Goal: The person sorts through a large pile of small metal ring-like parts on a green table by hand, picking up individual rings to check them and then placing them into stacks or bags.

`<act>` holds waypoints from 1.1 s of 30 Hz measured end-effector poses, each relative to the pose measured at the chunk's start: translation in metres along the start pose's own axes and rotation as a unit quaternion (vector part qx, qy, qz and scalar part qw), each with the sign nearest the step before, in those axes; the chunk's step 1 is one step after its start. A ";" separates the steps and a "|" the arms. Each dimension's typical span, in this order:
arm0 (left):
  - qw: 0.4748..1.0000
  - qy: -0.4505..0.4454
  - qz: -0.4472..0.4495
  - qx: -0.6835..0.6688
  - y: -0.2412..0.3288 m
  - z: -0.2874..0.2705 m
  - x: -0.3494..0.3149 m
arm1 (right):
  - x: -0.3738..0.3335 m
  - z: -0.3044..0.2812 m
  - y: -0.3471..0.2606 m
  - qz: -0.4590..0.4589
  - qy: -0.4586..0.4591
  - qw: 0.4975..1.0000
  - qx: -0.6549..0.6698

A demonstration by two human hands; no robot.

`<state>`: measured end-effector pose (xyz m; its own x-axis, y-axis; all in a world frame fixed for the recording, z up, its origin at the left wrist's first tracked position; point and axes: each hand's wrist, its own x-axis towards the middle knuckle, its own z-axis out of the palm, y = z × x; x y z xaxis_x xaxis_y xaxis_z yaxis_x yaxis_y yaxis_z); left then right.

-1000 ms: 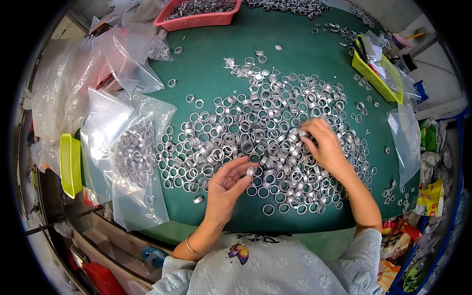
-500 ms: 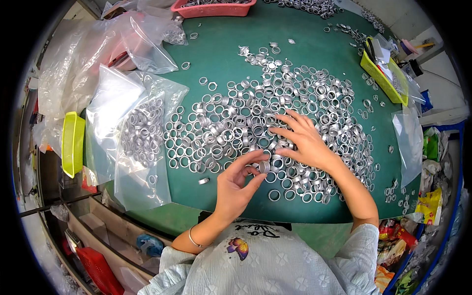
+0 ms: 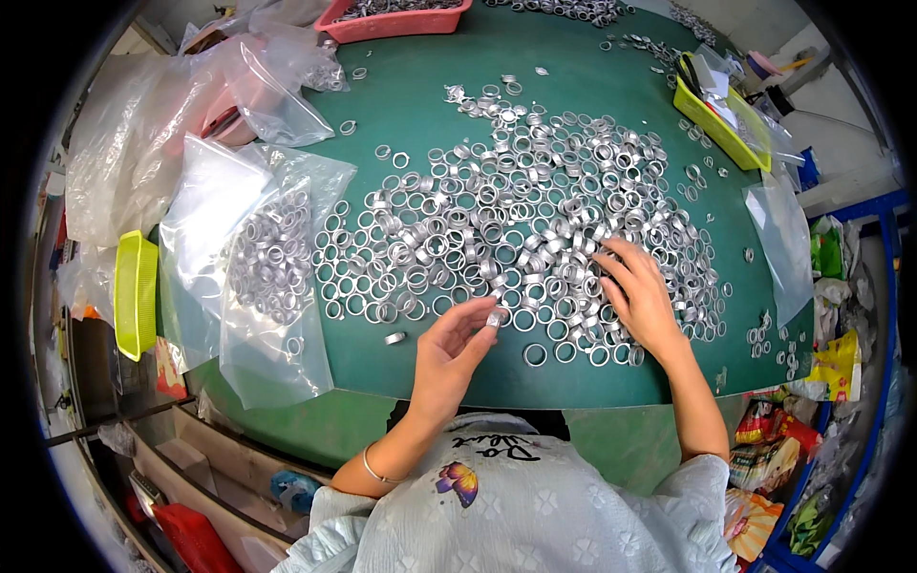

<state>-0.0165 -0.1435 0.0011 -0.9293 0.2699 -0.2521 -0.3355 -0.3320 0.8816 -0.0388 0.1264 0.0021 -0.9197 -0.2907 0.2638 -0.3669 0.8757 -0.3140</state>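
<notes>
Metal ring [image 3: 494, 319] in left grip [image 3: 445, 355]

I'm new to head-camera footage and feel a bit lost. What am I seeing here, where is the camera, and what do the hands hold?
There is no machine at work: these are a person's own bare hands. The camera is worn on the head and looks down, so left in the picture is the person's left. Its wide fisheye lens bends straight edges and leaves the corners black.

On the green table lies a broad spread of metal rings. More rings show at a clear plastic bag on the left, and a pink basket stands at the far side.

The left hand pinches one ring. The right hand has its fingertips among the rings; whether it grips one is unclear.
</notes>
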 end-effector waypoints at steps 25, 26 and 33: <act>0.838 -0.050 0.242 0.487 -0.032 -0.013 -0.008 | 0.047 0.038 -0.056 0.022 0.024 0.999 -0.034; 0.839 -0.049 0.242 0.485 -0.032 -0.012 -0.009 | 0.050 0.035 -0.056 0.024 0.003 0.998 -0.052; 0.848 -0.034 0.255 0.463 -0.027 -0.014 -0.011 | 0.057 0.037 -0.060 0.057 -0.009 0.997 -0.041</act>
<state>0.0010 -0.1499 -0.0252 -0.8958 0.3658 0.2525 0.4015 0.4223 0.8127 -0.0747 0.0434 0.0022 -0.9575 -0.1928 0.2146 -0.2471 0.9318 -0.2657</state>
